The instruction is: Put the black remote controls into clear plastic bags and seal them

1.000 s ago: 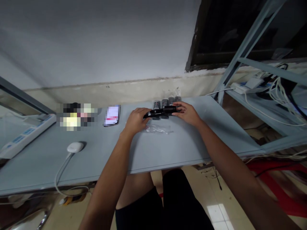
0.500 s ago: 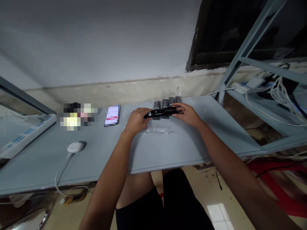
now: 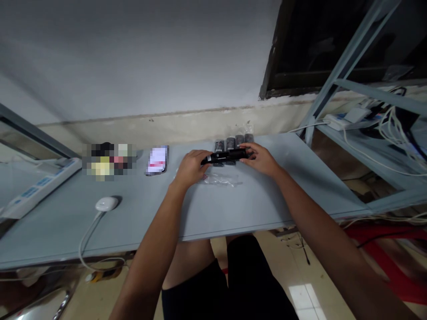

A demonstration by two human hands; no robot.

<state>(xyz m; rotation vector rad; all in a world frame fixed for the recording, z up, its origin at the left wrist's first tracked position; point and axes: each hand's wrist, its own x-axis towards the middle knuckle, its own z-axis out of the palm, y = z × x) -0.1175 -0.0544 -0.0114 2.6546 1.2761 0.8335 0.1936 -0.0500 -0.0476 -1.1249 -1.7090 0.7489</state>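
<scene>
Head view is showing a person seated at a grey table (image 3: 233,209), both arms reaching forward; the left hand (image 3: 191,168) is closing its fingers around the left end of a slim black device (image 3: 227,155), and the right hand (image 3: 262,159) is pinching the other end with its fingertips. The slim black device is lying level between the two hands, just above the tabletop, in front of a row of dark cylinders (image 3: 233,143) and over the far edge of a clear plastic bag (image 3: 220,179). As I judge it, the step in hand is a two-handed hold, perhaps a twist or a pull at the ends; any further handling is calling for a firm left grip and a careful right pinch, clear of the row of dark cylinders. A white puck on a cable (image 3: 106,203) is sitting well apart to the left.
</scene>
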